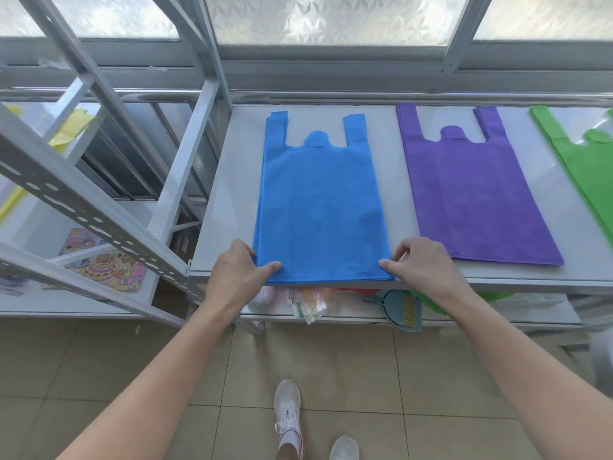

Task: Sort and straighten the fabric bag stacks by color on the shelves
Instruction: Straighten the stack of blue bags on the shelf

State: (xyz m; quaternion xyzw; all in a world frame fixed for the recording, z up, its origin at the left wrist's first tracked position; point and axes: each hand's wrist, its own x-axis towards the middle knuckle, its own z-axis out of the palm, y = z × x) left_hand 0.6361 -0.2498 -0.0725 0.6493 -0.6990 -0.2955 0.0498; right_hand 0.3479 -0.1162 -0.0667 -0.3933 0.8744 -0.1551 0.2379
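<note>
A stack of blue fabric bags (318, 200) lies flat on the white shelf (229, 194), handles pointing to the window. My left hand (238, 267) pinches its near left corner, thumb on top. At the near right corner my right hand (421, 260) pinches the stack the same way. A purple bag stack (464, 190) lies to the right of the blue one, apart from it. Further right, a green bag stack (587, 171) runs off the frame edge.
A grey metal rack frame (99, 167) stands at the left, with yellow bags (71, 127) and a cartoon mat (102, 263) on its shelves. The lower shelf holds a dustpan with brush (403, 307) and small packets (308, 303). Tiled floor and my shoes lie below.
</note>
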